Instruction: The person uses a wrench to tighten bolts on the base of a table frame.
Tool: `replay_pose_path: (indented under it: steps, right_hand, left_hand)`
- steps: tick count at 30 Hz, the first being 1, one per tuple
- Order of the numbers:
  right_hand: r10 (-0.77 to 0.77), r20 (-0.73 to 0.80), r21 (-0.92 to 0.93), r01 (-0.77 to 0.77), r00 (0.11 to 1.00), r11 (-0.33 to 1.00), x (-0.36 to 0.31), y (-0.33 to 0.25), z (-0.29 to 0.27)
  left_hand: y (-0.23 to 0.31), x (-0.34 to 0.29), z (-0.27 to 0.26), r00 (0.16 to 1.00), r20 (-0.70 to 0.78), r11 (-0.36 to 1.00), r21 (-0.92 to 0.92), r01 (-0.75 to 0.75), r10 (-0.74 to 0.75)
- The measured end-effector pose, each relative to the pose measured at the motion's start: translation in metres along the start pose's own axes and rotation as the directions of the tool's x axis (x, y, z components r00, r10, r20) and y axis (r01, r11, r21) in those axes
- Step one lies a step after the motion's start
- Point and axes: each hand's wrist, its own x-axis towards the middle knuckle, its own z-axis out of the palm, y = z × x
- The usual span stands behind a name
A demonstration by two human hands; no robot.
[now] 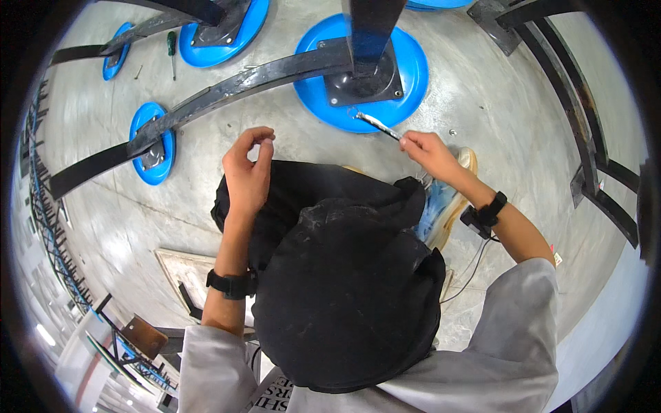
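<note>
**A:** Looking straight down now. The right hand [425,150] is pinched shut on a slim metal tool [377,125], gripped at its near end.

**B:** And the tip?

**A:** The far end sits right at the edge of the dark square base plate [365,86] on the big blue disc [361,72]. Whether it touches a bolt there is too small to tell.

**B:** Left hand?

**A:** The left hand [248,168] is raised above the black-trousered knees [330,261], thumb and forefinger curled together. Something tiny may be between them, I can't make it out. It's well apart from the right hand.

**B:** What's on the floor?

**A:** Concrete floor [482,103]. A black upright post [372,27] rises from the base plate, and a long curved black metal bar [206,103] runs from it to a smaller blue disc [153,144] on the left. A green-handled screwdriver [171,51] lies farther off, near another blue disc [224,34].

**B:** Wrists?

**A:** A black band on each, grey sleeves behind. A blue and white shoe [444,199] shows just below the right hand.
</note>
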Motion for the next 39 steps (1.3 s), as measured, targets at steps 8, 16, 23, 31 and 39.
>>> replay_pose_path:
  steps: [8,16,23,31,39]
  right_hand:
    - [-0.030,-0.130,0.077,0.040,0.991,0.996,0.045,0.011,0.002]
    - [0.102,-0.159,0.130,-0.082,0.982,0.988,0.042,0.021,0.025]
    - [0.195,-0.117,0.107,-0.182,0.974,0.977,0.039,0.010,0.034]
    - [0.175,-0.115,0.117,-0.162,0.978,0.980,0.061,0.014,0.050]
    - [0.339,-0.139,0.202,-0.308,0.931,0.930,0.059,0.017,0.064]
  left_hand:
    - [-0.022,0.002,0.021,0.989,0.148,1.000,0.007,0.010,-0.011]
    - [-0.052,0.019,0.059,0.972,0.226,0.993,-0.113,-0.044,0.069]
    - [-0.078,0.018,0.089,0.977,0.160,0.979,-0.173,-0.112,0.140]
    - [-0.092,0.019,0.101,0.962,0.221,0.985,-0.107,-0.138,0.159]
    - [-0.072,0.017,0.111,0.877,0.361,0.869,0.258,-0.422,0.318]
